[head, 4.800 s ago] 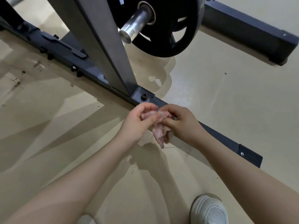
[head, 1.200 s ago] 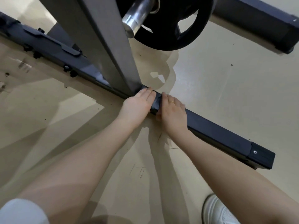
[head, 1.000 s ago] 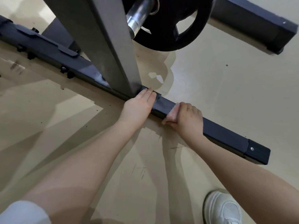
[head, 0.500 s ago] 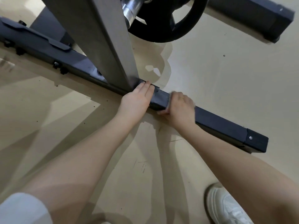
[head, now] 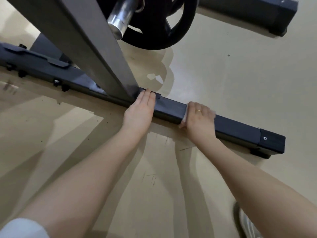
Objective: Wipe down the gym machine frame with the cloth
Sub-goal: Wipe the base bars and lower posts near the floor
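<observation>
Black metal makes up the long bar of the gym machine frame (head: 171,109), which lies flat on the tan floor (head: 240,74) and runs from the left side down to the right. A grey post (head: 89,42) leans up out of the bar near the middle. Behind the post hangs a round black weight plate (head: 164,31) on a shiny silver peg (head: 121,21).

The left hand (head: 139,110) lies flat on top of the bar, right where the post meets it. Its fingers are straight and pressed close together, and it holds nothing.

The right hand (head: 197,119) sits farther along the bar, toward the end cap (head: 271,143) with its little screw. This hand bends over the top of the bar and presses the cloth (head: 183,117) against it. The cloth is pale pink and white — only small bits peek out, one at the thumb side and one blurry bit past the fingers. A gold ring (head: 198,110) shows on one finger.

Both arms are bare, and a white sleeve (head: 22,228) shows at the bottom left corner. A white shoe (head: 248,224) — quite blurry — sits at the bottom right. Another dark bar (head: 248,12) rests on the floor at the top right, well apart from the hands.
</observation>
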`<state>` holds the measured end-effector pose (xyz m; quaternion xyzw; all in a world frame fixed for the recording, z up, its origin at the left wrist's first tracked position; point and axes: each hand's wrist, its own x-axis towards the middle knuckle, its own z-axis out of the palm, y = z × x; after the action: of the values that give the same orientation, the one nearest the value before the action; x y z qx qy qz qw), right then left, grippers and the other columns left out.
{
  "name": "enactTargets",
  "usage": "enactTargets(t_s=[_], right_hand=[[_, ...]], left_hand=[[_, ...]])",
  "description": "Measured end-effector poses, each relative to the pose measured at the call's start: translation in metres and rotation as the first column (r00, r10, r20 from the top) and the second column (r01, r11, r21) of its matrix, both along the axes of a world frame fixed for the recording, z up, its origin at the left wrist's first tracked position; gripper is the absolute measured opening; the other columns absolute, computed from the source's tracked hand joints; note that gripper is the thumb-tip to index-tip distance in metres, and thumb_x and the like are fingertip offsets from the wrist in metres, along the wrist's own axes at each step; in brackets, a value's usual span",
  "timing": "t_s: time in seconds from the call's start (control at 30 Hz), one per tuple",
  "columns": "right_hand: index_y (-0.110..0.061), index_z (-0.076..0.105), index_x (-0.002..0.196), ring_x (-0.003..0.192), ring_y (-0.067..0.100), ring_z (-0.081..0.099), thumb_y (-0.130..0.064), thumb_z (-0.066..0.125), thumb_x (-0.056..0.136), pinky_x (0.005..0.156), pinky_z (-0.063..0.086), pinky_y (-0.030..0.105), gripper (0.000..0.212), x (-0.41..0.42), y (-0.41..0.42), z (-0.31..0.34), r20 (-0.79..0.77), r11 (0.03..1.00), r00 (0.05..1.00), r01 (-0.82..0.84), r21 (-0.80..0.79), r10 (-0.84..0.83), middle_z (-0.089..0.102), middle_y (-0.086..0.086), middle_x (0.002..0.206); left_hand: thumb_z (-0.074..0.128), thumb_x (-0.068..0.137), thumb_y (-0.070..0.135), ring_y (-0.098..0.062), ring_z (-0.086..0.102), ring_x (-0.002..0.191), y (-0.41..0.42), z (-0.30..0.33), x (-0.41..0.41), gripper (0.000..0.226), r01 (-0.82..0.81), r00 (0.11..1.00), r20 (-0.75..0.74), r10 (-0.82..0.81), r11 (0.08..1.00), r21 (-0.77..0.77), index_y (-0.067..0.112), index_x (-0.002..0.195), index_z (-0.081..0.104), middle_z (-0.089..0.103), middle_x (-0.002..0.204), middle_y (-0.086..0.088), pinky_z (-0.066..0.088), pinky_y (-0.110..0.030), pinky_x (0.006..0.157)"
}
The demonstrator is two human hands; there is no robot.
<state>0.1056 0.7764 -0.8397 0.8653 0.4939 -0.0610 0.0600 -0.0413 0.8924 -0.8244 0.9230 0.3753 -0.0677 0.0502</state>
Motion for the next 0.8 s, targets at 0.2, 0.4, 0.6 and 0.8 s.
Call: enactTargets(t_s=[0.2,0.4,0.6,0.8], right_hand=[[-0.004,0.042,0.138,0.115,0.037,0.048,-0.035,0.067,0.083,0.104,0.03,0.045,0.068,0.03,-0.041,0.003,-0.101,0.984,0.986,-0.123,0.129,0.136,0.052,0.015,0.128],[-0.004,0.041,0.131,0.114,0.033,0.047,-0.045,0.064,0.081,0.097,0.029,0.04,0.068,0.055,-0.051,-0.003,-0.04,0.997,0.998,-0.046,-0.058,0.044,0.052,0.013,0.124],[-0.006,0.034,0.142,0.124,0.032,0.043,-0.034,0.063,0.087,0.104,0.024,0.035,0.069,0.09,-0.08,0.013,-0.241,0.983,0.956,-0.181,-0.021,0.17,0.045,0.013,0.139],[-0.007,0.043,0.13,0.114,0.033,0.044,-0.029,0.057,0.09,0.101,0.019,0.036,0.048,0.108,-0.119,0.011,-0.063,0.995,0.996,0.049,-0.09,-0.055,0.05,0.011,0.125]], left_hand=[[0.045,0.094,0.014,-0.032,0.024,0.141,-0.02,0.015,0.004,0.059,0.173,0.985,-0.027,-0.171,0.98,0.102,0.0,0.147,0.021,0.024,0.153,-0.018,0.021,-0.042,0.113],[0.005,0.093,0.017,-0.03,0.009,0.144,-0.052,0.004,0.043,0.059,0.401,0.915,-0.028,-0.403,0.915,-0.044,0.011,0.151,0.001,0.004,0.158,-0.014,0.008,-0.039,0.115],[0.045,0.095,0.009,-0.037,0.028,0.137,-0.068,0.002,0.062,0.058,0.323,0.944,-0.065,-0.323,0.946,-0.011,0.013,0.149,0.022,0.022,0.154,-0.018,0.033,-0.041,0.102],[0.04,0.096,0.008,-0.033,0.018,0.14,-0.073,0.001,0.07,0.06,0.25,0.957,-0.129,-0.258,0.965,-0.078,0.015,0.15,0.015,0.015,0.156,-0.013,0.029,-0.04,0.103]])
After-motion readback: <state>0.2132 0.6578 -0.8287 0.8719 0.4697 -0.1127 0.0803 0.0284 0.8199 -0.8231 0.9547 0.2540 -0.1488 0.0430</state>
